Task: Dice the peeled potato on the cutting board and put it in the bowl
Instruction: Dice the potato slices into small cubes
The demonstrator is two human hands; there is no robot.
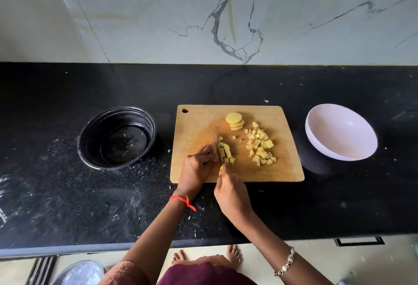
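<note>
Black speckled stone makes up the surface, which is dusted with pale flecks at its near edge. Nearest the viewer, the right hand is seen closed round the yellow handle of a knife, whose blade is stood edge-down on the wooden cutting board. At 9 o'clock of the blade, and touching it, the left hand is laid with its fingers curled, pressed on the potato strips being cut; a red thread is tied at that wrist and a bracelet is worn on the right one. A heap of diced potato is spread at 3 o'clock of the strips, still on the board, with a few loose cubes between. Farther back, at 12 o'clock of the strips, a short stack of round potato slices is seen, apart from the heap. Off the board at 3 o'clock, a white bowl is set on the surface, with no potato in it. At 9 o'clock of the board, a black round container is placed, pale scraps scattered inside. Farthest away, a marbled wall is seen.
</note>
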